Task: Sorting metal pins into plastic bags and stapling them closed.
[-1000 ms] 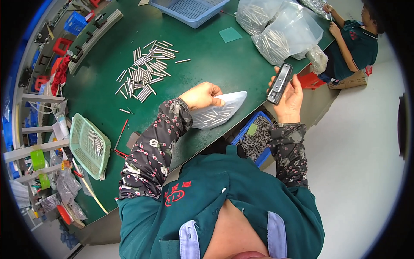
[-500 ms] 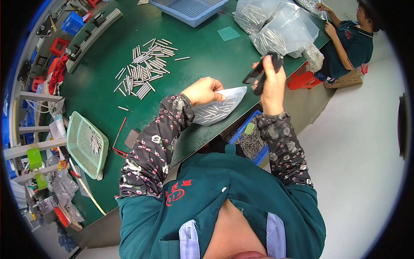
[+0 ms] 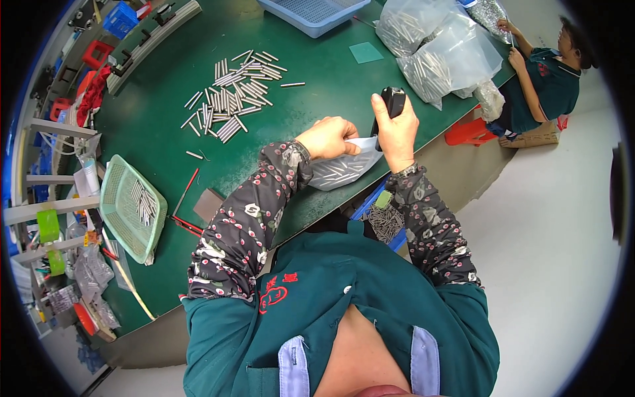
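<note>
A clear plastic bag (image 3: 340, 173) of short metal pins lies at the table's front edge. My left hand (image 3: 329, 137) pinches the folded top of this bag between thumb and fingers. A black stapler (image 3: 392, 102) is gripped in my right hand (image 3: 397, 132), its lower end at the bag's right corner. Whether its jaws are around the plastic is hidden by my fingers. Beyond my left hand, a loose heap of metal pins (image 3: 233, 96) is spread over the green table (image 3: 317, 86).
A green basket (image 3: 109, 198) with pins stands left, near red-handled pliers (image 3: 188, 227). A blue tray (image 3: 314, 25) and filled plastic bags (image 3: 430, 66) sit at the back. Below the edge is a blue bin (image 3: 397, 239) of pins. Another person (image 3: 546, 86) works at far right.
My right hand has brought the stapler leftward and down to the bag's corner, turning it more upright. My left hand still pinches the bag. The whole view has shifted slightly.
</note>
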Demonstrator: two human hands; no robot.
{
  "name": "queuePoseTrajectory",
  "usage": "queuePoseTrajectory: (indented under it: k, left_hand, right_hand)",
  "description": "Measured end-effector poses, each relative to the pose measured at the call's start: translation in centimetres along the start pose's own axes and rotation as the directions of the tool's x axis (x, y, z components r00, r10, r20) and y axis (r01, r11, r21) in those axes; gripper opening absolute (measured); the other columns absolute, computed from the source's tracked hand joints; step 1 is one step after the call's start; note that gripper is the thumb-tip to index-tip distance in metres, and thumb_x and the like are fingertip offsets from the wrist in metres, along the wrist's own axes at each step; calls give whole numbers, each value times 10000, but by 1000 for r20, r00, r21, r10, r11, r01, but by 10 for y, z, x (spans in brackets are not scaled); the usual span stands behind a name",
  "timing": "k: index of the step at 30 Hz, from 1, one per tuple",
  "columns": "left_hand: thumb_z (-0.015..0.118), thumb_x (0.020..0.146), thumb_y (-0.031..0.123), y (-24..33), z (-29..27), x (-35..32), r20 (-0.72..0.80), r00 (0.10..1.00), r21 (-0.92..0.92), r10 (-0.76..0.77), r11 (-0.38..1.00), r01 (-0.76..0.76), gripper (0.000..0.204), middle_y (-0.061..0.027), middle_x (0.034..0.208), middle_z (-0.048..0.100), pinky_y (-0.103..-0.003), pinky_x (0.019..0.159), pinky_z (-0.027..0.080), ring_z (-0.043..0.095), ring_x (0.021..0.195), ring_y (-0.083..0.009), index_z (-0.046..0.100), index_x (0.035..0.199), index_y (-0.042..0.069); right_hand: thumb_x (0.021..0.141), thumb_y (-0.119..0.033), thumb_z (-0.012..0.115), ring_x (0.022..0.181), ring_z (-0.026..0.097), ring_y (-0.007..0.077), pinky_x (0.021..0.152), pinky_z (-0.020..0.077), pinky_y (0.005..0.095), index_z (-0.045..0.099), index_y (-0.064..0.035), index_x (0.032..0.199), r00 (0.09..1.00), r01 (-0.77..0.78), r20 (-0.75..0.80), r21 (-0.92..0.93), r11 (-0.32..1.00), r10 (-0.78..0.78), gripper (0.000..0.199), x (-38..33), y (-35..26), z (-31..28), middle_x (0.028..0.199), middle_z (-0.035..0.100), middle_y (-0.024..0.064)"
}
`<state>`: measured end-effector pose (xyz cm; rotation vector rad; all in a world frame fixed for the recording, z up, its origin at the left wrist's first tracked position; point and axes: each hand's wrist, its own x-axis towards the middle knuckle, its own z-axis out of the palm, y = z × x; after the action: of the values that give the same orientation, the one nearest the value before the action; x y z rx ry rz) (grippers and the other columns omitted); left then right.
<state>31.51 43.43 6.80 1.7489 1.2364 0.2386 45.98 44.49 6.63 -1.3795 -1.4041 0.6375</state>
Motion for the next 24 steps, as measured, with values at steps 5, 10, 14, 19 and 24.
queuePoseTrajectory:
  k: [5, 10, 14, 19, 24]
  left_hand:
    - [642, 707, 194, -2, 0, -7, -19, 999, -40, 31, 999, -32, 246, -111, 708, 604, -308, 620, 437, 565, 661, -188, 596, 852, 1]
    - [618, 735, 229, -19, -16, -34, -70, 997, 90, 15, 996, -9, 235, -112, 695, 606, -305, 610, 445, 570, 631, -197, 609, 822, 10]
    - [598, 755, 222, -20, -11, -43, -164, 986, 42, 44, 998, -37, 231, -123, 646, 581, -318, 577, 433, 556, 594, -206, 593, 776, -7]
    - [596, 758, 209, -18, -9, -44, -181, 981, 35, 65, 998, -59, 219, -124, 624, 570, -322, 555, 426, 548, 568, -216, 584, 762, -9]
    - [598, 756, 209, -20, -6, -44, -221, 970, 79, 99, 993, -83, 209, -121, 624, 573, -321, 556, 431, 556, 574, -231, 587, 755, 0]
  right_hand:
    - [715, -315, 666, 499, 522, 185, 505, 429, 308, 519, -13, 742, 999, -20, 37, -19, 1000, 20, 337, 2, -3, 1, 562, 539, 77]
    - [714, -344, 660, 523, 541, 207, 524, 434, 318, 524, -15, 748, 999, -35, 20, -34, 999, 35, 358, 3, 1, 1, 577, 547, 87]
    - [716, -394, 639, 550, 564, 246, 537, 443, 336, 529, -23, 771, 997, -68, 37, -120, 991, 72, 391, 1, -8, 3, 593, 561, 100]
    - [703, -421, 640, 568, 577, 268, 519, 444, 357, 513, -26, 778, 995, -29, 89, -96, 995, 38, 421, -14, -26, 18, 599, 563, 107]
    - [710, -406, 633, 565, 577, 269, 519, 444, 355, 510, -13, 757, 991, -42, 124, -97, 994, 54, 415, -18, -24, 29, 597, 564, 111]
